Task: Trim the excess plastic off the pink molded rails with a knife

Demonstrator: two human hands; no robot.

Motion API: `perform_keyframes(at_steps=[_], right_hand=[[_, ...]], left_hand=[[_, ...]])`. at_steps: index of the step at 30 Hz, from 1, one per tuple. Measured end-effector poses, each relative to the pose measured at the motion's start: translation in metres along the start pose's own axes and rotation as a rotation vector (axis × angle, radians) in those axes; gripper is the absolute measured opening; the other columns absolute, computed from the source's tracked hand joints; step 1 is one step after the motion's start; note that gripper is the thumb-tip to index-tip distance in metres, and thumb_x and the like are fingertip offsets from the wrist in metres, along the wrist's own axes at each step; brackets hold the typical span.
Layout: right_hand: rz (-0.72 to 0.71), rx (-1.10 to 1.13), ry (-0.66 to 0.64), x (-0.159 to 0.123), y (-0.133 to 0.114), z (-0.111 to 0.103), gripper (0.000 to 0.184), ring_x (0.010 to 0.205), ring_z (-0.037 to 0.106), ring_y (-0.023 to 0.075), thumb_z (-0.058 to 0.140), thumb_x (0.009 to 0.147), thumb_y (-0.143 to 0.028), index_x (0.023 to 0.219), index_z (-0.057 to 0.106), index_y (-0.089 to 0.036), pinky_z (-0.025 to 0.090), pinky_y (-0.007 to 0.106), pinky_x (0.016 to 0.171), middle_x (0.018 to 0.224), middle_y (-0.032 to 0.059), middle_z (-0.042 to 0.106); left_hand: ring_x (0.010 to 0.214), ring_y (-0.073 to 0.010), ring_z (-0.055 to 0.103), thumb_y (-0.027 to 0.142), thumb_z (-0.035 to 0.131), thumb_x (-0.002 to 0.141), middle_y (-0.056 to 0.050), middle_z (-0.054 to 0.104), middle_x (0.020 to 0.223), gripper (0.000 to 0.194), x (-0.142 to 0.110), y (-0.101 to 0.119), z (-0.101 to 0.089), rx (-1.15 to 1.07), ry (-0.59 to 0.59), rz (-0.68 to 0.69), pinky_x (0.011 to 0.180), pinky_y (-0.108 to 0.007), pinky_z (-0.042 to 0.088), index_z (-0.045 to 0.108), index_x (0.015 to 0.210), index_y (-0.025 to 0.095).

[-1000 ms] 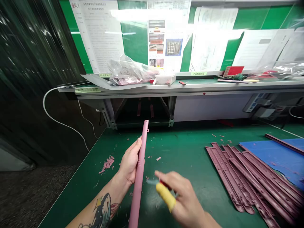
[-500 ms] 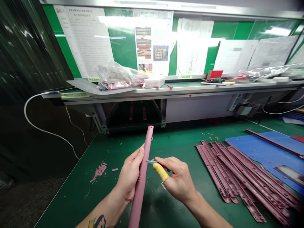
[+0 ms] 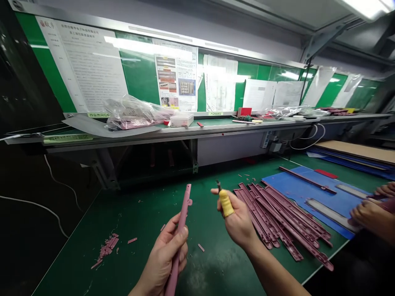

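My left hand (image 3: 173, 250) is wrapped round a long pink plastic strip (image 3: 184, 207), held tilted upright over the table. A small tab sticks out near the strip's top end. My right hand (image 3: 237, 222) is raised to the right of the strip, apart from it, and closed on a small knife (image 3: 219, 186). Its dark blade points up, while most of its handle is hidden in the fingers. A yellow finger cover (image 3: 226, 204) wraps the thumb. Pink offcuts (image 3: 108, 248) lie in a small heap on the left.
Several mauve plastic strips (image 3: 284, 218) are piled on the green table (image 3: 148, 222), beside and partly on a blue sheet (image 3: 296, 174). A co-worker's hands (image 3: 370, 211) are at the far right. A shelf (image 3: 138, 135) with bagged parts (image 3: 135, 115) and a small box (image 3: 182, 120) runs behind.
My right hand has lifted the knife away from the strip. My left hand has turned the strip, and its tab now shows more fully. The view has swung right, bringing a co-worker's hands in.
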State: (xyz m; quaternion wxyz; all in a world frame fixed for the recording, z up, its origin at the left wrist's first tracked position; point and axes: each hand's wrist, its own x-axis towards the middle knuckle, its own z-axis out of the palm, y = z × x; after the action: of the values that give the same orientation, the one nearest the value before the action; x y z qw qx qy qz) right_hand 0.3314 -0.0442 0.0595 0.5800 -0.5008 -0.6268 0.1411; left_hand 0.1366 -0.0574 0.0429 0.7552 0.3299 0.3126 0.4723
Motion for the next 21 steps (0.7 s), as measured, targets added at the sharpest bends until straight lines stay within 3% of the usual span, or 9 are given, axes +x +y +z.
perform_keyframes(at_steps=[3, 6, 11, 16, 21], right_hand=[[0.002, -0.108, -0.154, -0.024, -0.008, 0.008, 0.033, 0.064, 0.051, 0.0124, 0.037, 0.099, -0.036, 0.114, 0.061, -0.019, 0.039, 0.023, 0.058, 0.076, 0.0007, 0.059], [-0.043, -0.271, -0.227, -0.036, -0.02, 0.019, 0.034, 0.068, 0.053, 0.0139, 0.038, 0.098, -0.044, 0.102, 0.062, -0.02, 0.039, 0.024, 0.061, 0.08, 0.0021, 0.062], [-0.155, -0.588, -0.245, -0.036, -0.037, 0.032, 0.058, 0.071, 0.057, 0.0159, 0.036, 0.089, -0.068, 0.096, 0.065, -0.018, 0.036, 0.025, 0.062, 0.078, 0.0046, 0.063], [-0.184, -0.819, -0.26, -0.041, -0.049, 0.036, 0.078, 0.064, 0.053, 0.0151, 0.018, 0.079, -0.081, 0.08, 0.063, -0.017, 0.028, 0.025, 0.054, 0.069, 0.004, 0.059], [-0.207, -0.934, -0.223, -0.047, -0.054, 0.033, 0.075, 0.057, 0.044, 0.013, 0.014, 0.079, -0.081, 0.071, 0.054, -0.018, 0.018, 0.027, 0.05, 0.065, 0.0014, 0.054]], left_hand=[[0.05, -0.0073, 0.044, 0.038, 0.068, 0.081, 0.002, 0.053, 0.071, 0.053, 0.006, -0.002, -0.019, 0.116, 0.001, -0.021, 0.039, -0.016, 0.038, 0.052, 0.128, 0.021], [0.051, -0.0083, 0.049, 0.042, 0.062, 0.084, 0.002, 0.055, 0.072, 0.049, 0.008, -0.007, -0.029, 0.164, -0.007, -0.049, 0.042, -0.018, 0.043, 0.053, 0.126, 0.018], [0.034, -0.0043, 0.04, 0.049, 0.068, 0.079, 0.004, 0.056, 0.066, 0.059, -0.008, -0.018, -0.031, 0.116, -0.118, -0.114, 0.031, -0.015, 0.031, 0.051, 0.13, 0.023], [0.056, -0.0036, 0.05, 0.033, 0.071, 0.082, 0.001, 0.056, 0.071, 0.038, -0.017, -0.026, -0.043, -0.156, -0.226, -0.152, 0.056, -0.013, 0.043, 0.065, 0.117, 0.02], [0.06, -0.004, 0.047, 0.025, 0.071, 0.083, 0.001, 0.058, 0.075, 0.033, -0.018, -0.032, -0.05, -0.244, -0.238, -0.164, 0.065, -0.015, 0.044, 0.068, 0.115, 0.023]])
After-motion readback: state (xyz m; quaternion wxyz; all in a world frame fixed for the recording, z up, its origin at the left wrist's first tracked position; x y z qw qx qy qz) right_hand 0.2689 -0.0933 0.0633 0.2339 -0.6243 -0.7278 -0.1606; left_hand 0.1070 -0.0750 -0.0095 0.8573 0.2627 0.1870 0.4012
